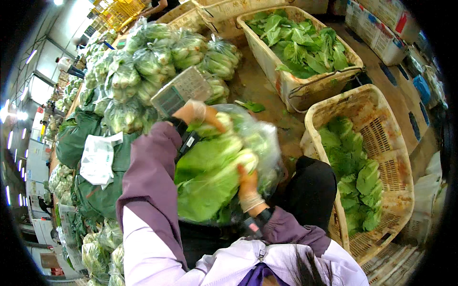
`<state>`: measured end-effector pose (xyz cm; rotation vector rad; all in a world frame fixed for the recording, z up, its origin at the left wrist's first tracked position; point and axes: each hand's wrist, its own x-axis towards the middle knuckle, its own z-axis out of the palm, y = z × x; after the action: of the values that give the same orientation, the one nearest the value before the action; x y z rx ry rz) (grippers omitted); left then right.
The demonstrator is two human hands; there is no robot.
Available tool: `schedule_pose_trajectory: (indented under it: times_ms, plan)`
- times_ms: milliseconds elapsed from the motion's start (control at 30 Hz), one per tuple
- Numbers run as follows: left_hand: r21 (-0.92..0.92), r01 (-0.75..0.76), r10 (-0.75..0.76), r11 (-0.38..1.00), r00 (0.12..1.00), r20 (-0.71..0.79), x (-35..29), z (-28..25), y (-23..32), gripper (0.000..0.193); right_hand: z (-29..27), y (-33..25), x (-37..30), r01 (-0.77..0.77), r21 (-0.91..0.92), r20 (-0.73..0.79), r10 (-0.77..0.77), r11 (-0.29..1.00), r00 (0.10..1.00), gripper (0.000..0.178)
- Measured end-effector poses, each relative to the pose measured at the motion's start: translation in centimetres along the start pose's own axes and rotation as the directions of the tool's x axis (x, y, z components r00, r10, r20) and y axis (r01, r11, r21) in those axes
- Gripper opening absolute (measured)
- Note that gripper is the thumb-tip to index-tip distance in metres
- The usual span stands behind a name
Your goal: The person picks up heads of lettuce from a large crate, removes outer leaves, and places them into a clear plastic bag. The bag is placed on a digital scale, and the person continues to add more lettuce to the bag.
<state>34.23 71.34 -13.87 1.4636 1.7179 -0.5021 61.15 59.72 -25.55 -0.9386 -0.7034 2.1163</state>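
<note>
In front of my body is a bunch of leafy green vegetables point(207, 174) with broad leaves and pale stems. My right hand point(249, 188) grips its pale stem end, thumb up along the stem. My left hand point(200, 114) curls over another pale-stemmed part at the far side of the bunch; its fingertips are partly hidden and blurred. A clear plastic bag point(267, 138) with greens inside lies beside and partly under the bunch. Just beyond my left hand stands a grey weighing scale point(183, 90) with a keypad.
Bagged greens point(148, 62) are heaped at the far left. White plastic bags point(100, 159) lie on dark green cloth at my left. Two worn crates with loose leafy greens, a far crate point(260, 45) and a near crate point(312, 119), stand to the right, close to my knee point(312, 190).
</note>
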Motion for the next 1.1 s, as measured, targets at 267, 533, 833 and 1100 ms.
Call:
schedule_pose_trajectory:
  times_ms: [267, 533, 833, 1100]
  plan:
    - [-0.158, -0.011, -0.08, 0.987, 0.828, -0.555, -1.0, 6.4, -2.3, 0.059, 0.6, 2.1, -0.1, 0.045, -0.347, -0.075, -0.075, 0.937, 0.994, 0.062]
    - [-0.15, 0.363, -0.371, 0.92, 0.679, -0.633, -3.3, 10.9, 1.8, 0.057, 1.3, -7.6, -0.9, 0.138, -0.942, 0.173, 0.09, 0.305, 0.981, 0.071]
    - [-0.202, 0.135, -0.238, 0.97, 0.359, -0.902, -1.9, 13.9, 2.1, 0.045, 6.8, -12.3, 9.2, 0.593, -0.763, 0.399, -0.535, 0.256, 0.745, 0.061]
    - [-0.019, -0.021, -0.016, 1.0, 0.154, -0.988, -2.9, 16.7, 1.5, 0.039, 14.2, -18.6, 5.4, 0.691, -0.712, 0.604, -0.611, -0.125, 0.512, 0.079]
